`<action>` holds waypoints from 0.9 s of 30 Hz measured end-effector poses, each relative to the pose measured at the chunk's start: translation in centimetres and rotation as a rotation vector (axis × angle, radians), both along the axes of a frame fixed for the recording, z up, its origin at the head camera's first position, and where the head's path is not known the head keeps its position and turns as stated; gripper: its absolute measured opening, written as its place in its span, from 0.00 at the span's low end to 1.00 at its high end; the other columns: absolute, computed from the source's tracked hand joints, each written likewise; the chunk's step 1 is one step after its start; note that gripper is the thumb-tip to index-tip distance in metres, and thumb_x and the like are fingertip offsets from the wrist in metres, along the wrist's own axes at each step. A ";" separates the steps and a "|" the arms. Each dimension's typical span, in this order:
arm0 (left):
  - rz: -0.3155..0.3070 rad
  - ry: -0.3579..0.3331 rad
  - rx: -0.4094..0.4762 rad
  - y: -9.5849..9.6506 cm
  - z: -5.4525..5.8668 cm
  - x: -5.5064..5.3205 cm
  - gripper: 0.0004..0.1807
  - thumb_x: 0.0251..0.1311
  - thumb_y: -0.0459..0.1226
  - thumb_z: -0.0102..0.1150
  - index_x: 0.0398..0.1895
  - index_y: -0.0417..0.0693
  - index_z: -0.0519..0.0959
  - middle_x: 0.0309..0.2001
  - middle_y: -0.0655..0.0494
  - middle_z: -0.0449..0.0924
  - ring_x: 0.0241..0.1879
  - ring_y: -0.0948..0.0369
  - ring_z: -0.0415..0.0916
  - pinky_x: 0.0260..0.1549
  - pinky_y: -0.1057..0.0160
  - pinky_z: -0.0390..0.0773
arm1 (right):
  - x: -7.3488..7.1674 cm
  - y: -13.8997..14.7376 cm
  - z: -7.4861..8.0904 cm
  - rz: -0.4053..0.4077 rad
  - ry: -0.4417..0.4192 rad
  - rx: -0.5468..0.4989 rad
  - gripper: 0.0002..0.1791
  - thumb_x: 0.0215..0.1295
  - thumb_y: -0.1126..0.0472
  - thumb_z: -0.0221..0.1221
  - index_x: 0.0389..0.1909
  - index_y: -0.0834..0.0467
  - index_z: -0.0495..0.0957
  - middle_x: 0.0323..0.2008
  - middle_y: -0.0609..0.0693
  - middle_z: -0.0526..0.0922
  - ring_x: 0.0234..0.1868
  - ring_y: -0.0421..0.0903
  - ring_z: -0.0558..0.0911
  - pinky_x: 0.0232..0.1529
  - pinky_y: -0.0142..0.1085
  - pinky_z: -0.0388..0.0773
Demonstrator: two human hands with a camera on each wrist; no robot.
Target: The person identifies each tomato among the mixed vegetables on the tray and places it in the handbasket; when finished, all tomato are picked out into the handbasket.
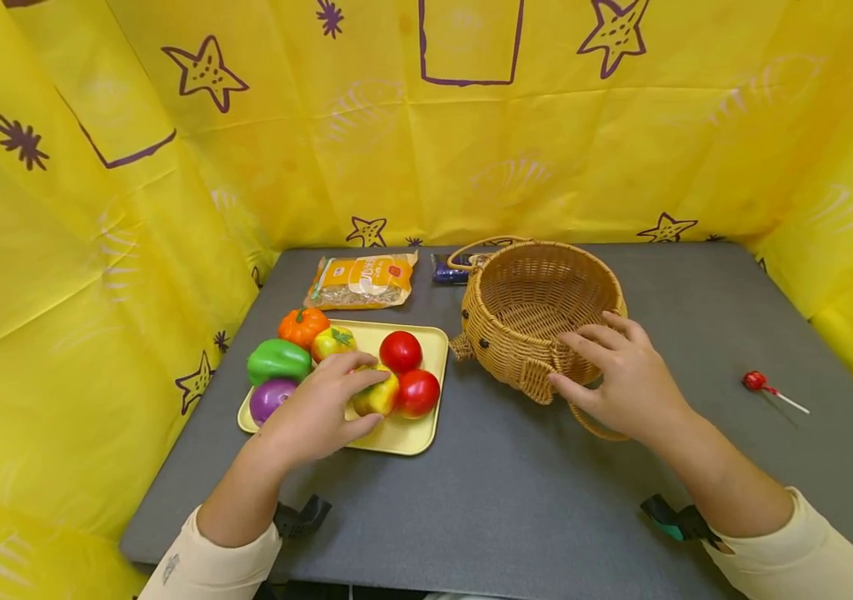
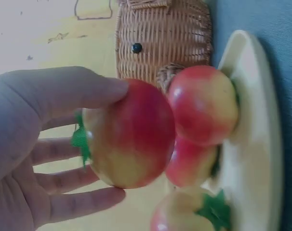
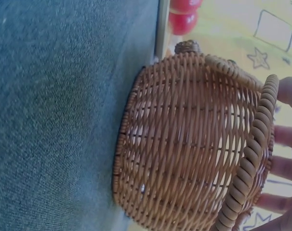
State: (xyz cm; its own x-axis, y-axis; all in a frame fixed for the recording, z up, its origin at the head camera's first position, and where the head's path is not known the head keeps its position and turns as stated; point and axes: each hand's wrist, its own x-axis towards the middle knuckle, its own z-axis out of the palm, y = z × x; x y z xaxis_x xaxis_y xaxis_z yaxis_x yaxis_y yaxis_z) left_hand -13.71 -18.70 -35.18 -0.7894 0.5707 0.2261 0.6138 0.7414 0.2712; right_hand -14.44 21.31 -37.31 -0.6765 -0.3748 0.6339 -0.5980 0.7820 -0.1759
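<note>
My left hand (image 1: 329,408) holds a red-and-yellow toy fruit (image 2: 131,134) with a green leafy top, thumb on one side and fingers on the other, at the pale yellow tray (image 1: 404,442). Two red fruits (image 1: 401,352) are just right of it on the tray. Another yellow-and-red fruit (image 1: 333,340) with a green leaf is behind. To the right stands a wicker basket (image 1: 509,350) with an animal face. At its near right rim my right hand (image 1: 625,383) grips, fingers reaching over the rim and thumb outside; the fingertips are partly hidden in the right wrist view.
On the tray's left are a green pepper (image 1: 279,362), a purple round vegetable (image 1: 271,400) and an orange pumpkin (image 1: 302,327). Behind lie an orange food bag (image 1: 362,281) and a dark blue packet (image 1: 449,270). A red lollipop (image 1: 755,381) lies at the far right.
</note>
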 end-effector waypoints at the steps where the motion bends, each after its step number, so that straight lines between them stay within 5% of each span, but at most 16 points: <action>1: -0.002 0.009 0.013 0.3 0.3 -0.2 0.26 0.53 0.42 0.76 0.57 0.47 0.84 0.58 0.46 0.77 0.61 0.47 0.72 0.62 0.45 0.74 | 0.0 0.0 0.0 0.006 0.013 0.004 0.27 0.60 0.42 0.67 0.49 0.59 0.87 0.41 0.60 0.87 0.54 0.68 0.80 0.64 0.64 0.67; 5: -0.008 0.049 0.057 1.7 1.3 -1.3 0.26 0.56 0.43 0.75 0.59 0.49 0.83 0.61 0.46 0.76 0.62 0.46 0.72 0.62 0.45 0.74 | 0.2 -0.2 0.0 0.020 0.040 0.013 0.32 0.68 0.35 0.57 0.49 0.59 0.87 0.40 0.59 0.87 0.49 0.64 0.83 0.64 0.63 0.68; 16: -0.074 0.123 0.164 7.4 4.5 -5.4 0.28 0.58 0.44 0.73 0.62 0.47 0.81 0.63 0.47 0.75 0.64 0.47 0.71 0.66 0.45 0.69 | 0.6 -0.4 0.0 0.017 0.030 0.023 0.25 0.59 0.46 0.69 0.50 0.61 0.87 0.42 0.60 0.87 0.49 0.63 0.82 0.65 0.63 0.68; 27: -0.090 0.077 0.109 13.1 6.3 -8.6 0.29 0.61 0.47 0.70 0.66 0.53 0.79 0.67 0.50 0.72 0.67 0.48 0.67 0.64 0.48 0.72 | 0.6 -0.2 1.4 0.025 -0.024 0.111 0.29 0.51 0.51 0.76 0.52 0.61 0.86 0.44 0.60 0.88 0.47 0.59 0.85 0.63 0.63 0.69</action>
